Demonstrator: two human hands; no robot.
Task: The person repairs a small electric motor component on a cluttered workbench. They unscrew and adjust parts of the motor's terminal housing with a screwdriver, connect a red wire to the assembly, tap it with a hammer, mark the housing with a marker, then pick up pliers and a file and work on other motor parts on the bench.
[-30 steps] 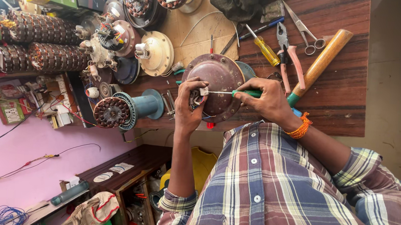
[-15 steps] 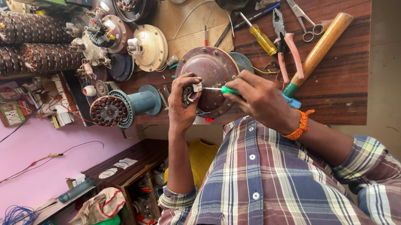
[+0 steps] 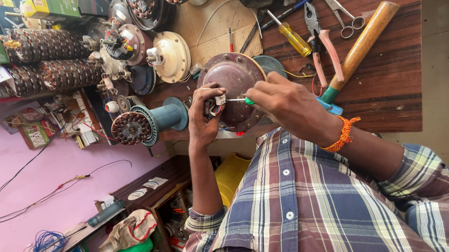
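— Spreading across the top of the view, a dark wooden workbench [image 3: 389, 100] is seen, and at its near edge a round maroon motor housing [image 3: 233, 76] is propped, its domed face turned toward the camera.

— What is found around it?

— Beside it on the left a cream motor cover [image 3: 172, 56] is laid, and below that a teal spool with a wound stator [image 3: 148, 123] is set on its side. Dark wound coils [image 3: 47, 58] are stacked at the far left. To the right, a wooden-handled hammer [image 3: 364, 43] is laid slantwise, with red-handled pliers [image 3: 322, 41], scissors [image 3: 343, 16] and a yellow-handled screwdriver [image 3: 294, 39] near it, well apart from the hands.

— How are the hands placed?

— The left hand [image 3: 203, 122] is raised from below the bench edge; a small white connector block [image 3: 219, 99] with thin wires is pinched between its thumb and fingers, right against the lower part of the housing. The right hand [image 3: 289, 107], an orange thread band [image 3: 342, 134] worn at its wrist, is curled closed around a green-handled screwdriver [image 3: 248, 101]. Only a little of the green grip is shown past the fingers.

— And the tip?

— The thin metal shaft is pointed leftward and is met by the white block; whether it is seated in a screw cannot be told.
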